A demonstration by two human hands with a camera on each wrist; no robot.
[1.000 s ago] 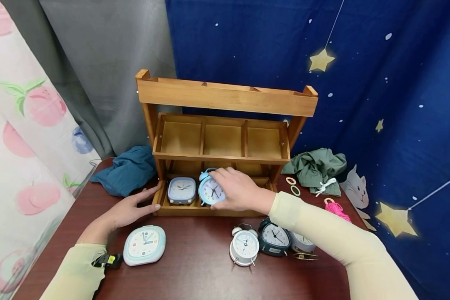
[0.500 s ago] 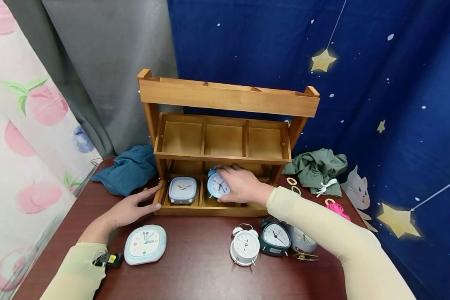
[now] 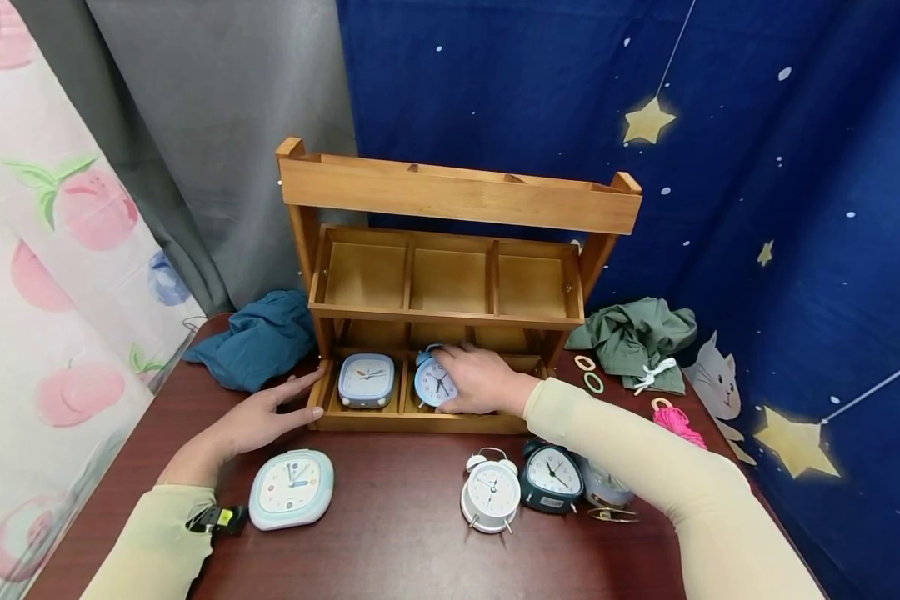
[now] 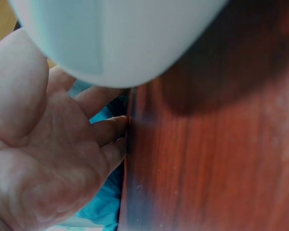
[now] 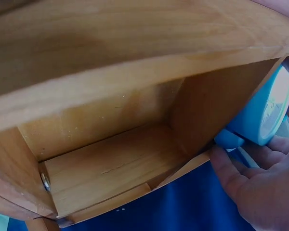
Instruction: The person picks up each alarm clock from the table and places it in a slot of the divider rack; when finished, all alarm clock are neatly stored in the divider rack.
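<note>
Blue alarm clock [image 3: 434,381] seemingly upright, dial forward

Clock dials' [image 3: 292,483] numerals too small; no legible txt.

Both arms are reaching forward in pale yellow sleeves. The left hand [image 3: 258,421] is lying low with its palm down, fingers [image 3: 300,386] straight and together, thumb spread apart, fingertips pointing forward and to the right. In the left wrist view the palm [image 4: 43,163] is showing relaxed and flat. The right hand [image 3: 474,381] is stretching further ahead, wrist bent slightly, its fingers [image 3: 446,357] curling round something small, knuckles facing upward.
</note>
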